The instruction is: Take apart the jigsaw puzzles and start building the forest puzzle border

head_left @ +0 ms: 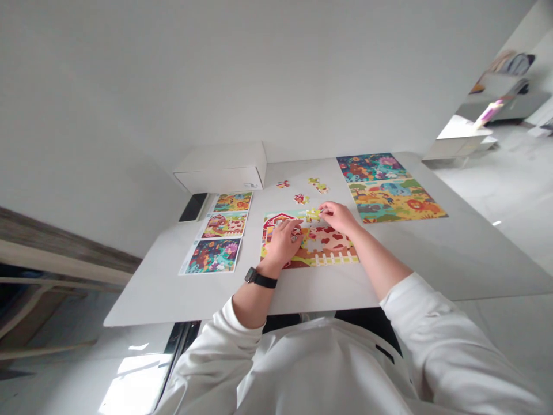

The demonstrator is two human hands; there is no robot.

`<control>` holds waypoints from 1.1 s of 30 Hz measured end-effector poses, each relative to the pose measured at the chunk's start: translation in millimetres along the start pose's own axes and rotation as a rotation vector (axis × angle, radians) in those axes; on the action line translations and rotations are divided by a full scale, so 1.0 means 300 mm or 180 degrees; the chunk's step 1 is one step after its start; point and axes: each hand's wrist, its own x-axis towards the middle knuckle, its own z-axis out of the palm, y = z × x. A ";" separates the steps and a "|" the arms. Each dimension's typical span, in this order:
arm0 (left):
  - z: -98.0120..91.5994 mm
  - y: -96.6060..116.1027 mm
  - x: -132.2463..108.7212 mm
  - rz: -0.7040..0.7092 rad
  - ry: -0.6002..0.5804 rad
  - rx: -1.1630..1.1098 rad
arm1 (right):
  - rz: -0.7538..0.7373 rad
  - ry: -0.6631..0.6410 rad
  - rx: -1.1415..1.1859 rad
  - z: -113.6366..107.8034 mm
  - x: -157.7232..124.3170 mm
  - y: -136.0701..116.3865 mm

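Note:
A partly built farm jigsaw with a red barn and a white fence lies on the white table. My left hand rests flat on its left half, fingers stretched out over the pieces. My right hand is at the jigsaw's upper edge, fingertips pinched on a yellow-green puzzle piece. A black watch sits on my left wrist. Loose pieces lie just beyond the jigsaw, with more loose pieces further back.
Two finished jigsaws lie at the right back of the table. Three picture cards lie in a column at the left. A white box and a dark phone sit at the back left.

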 end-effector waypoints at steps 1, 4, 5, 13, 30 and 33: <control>0.001 0.002 0.002 0.0035 -0.0037 0.0082 | -0.0025 0.0002 -0.0160 0.011 -0.002 0.000; 0.008 0.007 0.005 0.0042 -0.0159 0.0274 | -0.0137 0.0045 -0.0533 0.040 -0.012 0.002; 0.011 0.008 0.006 0.0039 -0.0206 0.0309 | -0.0157 0.0075 -0.0630 0.046 -0.014 0.004; 0.046 -0.009 0.002 0.0202 -0.0419 0.0336 | -0.0234 0.0040 -0.1181 0.066 -0.011 0.011; 0.055 -0.003 0.000 0.0289 -0.0562 0.0429 | -0.0616 -0.0206 -0.1773 0.051 -0.055 -0.019; 0.054 0.002 -0.002 0.0296 -0.0584 0.0468 | -0.0641 -0.0285 -0.1831 0.053 -0.064 -0.017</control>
